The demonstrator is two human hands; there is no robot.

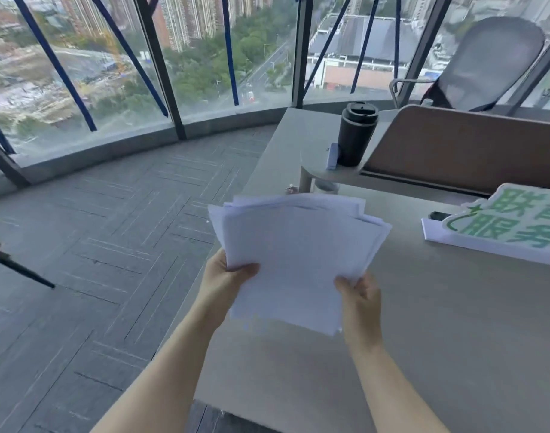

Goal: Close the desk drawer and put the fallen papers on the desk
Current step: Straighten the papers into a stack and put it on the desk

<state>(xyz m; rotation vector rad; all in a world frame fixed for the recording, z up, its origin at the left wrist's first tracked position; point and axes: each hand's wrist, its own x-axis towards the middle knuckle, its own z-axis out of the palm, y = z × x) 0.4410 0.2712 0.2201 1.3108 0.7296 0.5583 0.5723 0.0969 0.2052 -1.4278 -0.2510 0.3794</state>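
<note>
Far left there's just carpet floor [111, 245] and a dark rod thing [20, 270] poking in from the edge, can't tell what it is. No loose sheets visible on the floor from here, so my guess is the pickup part is done.

Then the left hand [227, 279], fingers curled shut around the near left corner of the papers [298, 254], thumb on top. The stack is messy, sheets fanned out at the far end, long axis running away from the person and tipped a bit to the right. It's held up over the desk [455, 339], right around its left edge, so the left side of the stack hangs roughly over that edge and the rest sits above the desktop.

The right hand [359, 300] is pinching the near right corner the same way, closed on the paper. Both hands are at the near end, so neither is really nearer, it's a two-hand lower.

Plenty of bare desktop right of and below the stack. Further right is a sign [501, 223] with green characters, and behind are a shelf [330, 173] with a black cup [356, 135] on it. Papers are apart from all of those. I'd shift right a touch before setting down so nothing slides off the edge.

Drawer isn't in view, can't say if it's shut
</note>
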